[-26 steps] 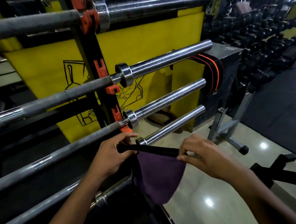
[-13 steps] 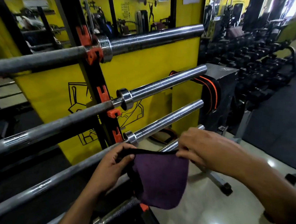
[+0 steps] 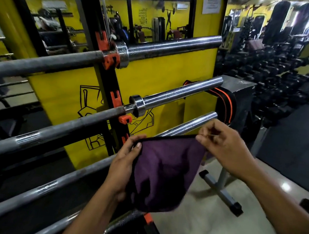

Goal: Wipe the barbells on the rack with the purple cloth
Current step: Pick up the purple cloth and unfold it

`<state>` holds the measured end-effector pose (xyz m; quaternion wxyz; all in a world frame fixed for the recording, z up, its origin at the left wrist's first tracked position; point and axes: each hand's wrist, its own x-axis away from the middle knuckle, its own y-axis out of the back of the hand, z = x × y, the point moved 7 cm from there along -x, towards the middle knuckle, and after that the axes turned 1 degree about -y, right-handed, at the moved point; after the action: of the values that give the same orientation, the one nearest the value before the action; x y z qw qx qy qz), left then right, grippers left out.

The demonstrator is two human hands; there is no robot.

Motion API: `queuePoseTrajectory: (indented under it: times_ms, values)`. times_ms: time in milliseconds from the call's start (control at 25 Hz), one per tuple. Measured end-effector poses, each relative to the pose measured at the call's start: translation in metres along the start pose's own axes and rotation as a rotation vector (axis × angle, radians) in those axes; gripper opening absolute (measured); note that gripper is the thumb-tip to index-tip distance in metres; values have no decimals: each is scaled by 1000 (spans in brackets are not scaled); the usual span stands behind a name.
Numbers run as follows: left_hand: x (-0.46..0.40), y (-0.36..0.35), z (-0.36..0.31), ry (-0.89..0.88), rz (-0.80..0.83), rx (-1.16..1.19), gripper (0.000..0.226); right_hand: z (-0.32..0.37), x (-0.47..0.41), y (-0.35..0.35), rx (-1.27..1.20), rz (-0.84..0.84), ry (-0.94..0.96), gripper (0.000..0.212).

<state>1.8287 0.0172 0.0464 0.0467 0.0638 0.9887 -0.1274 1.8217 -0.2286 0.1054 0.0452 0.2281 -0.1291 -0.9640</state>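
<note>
A purple cloth with a black hem hangs spread between my hands in front of the rack. My left hand pinches its left top corner, thumb on the front. My right hand pinches the right top corner. Several steel barbells lie across a black rack upright with orange hooks: a top barbell, a second barbell and a third barbell whose sleeve runs just behind the cloth's upper edge. A lower bar passes under my left forearm. The cloth touches no bar that I can see.
A yellow wall panel and mirror stand behind the rack. A black and orange belt hangs by a dark box. A grey stand foot rests on the glossy floor at right. Dumbbell racks fill the back right.
Both hands have lifted the cloth upward, from beside the lowest sleeve to the level of the third bar. My view has tilted up, bringing the mirror into sight.
</note>
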Motion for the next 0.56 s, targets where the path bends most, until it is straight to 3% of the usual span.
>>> queuePoseTrajectory:
  times_ms: [80, 160, 200, 280, 360, 480, 560]
  values:
    - [3, 2, 25, 62, 37, 73, 45, -41, 10, -5, -218, -163, -103, 20]
    - [25, 12, 87, 328, 116, -17, 84, -93, 37, -28, -276, -244, -266, 22]
    - [47, 14, 120, 453, 187, -97, 90, -120, 55, -41, -250, -257, -349, 25]
    - [92, 25, 182, 647, 236, -147, 78, -158, 89, -57, -205, -251, -488, 20]
    - [120, 28, 208, 759, 153, -15, 63, -192, 118, -57, -354, -268, -646, 10]
    - [124, 28, 216, 798, 1, 86, 41, -235, 171, -60, -679, -214, -902, 40]
    - [121, 30, 214, 792, 8, 81, 41, -249, 214, -85, -691, -24, -1080, 63]
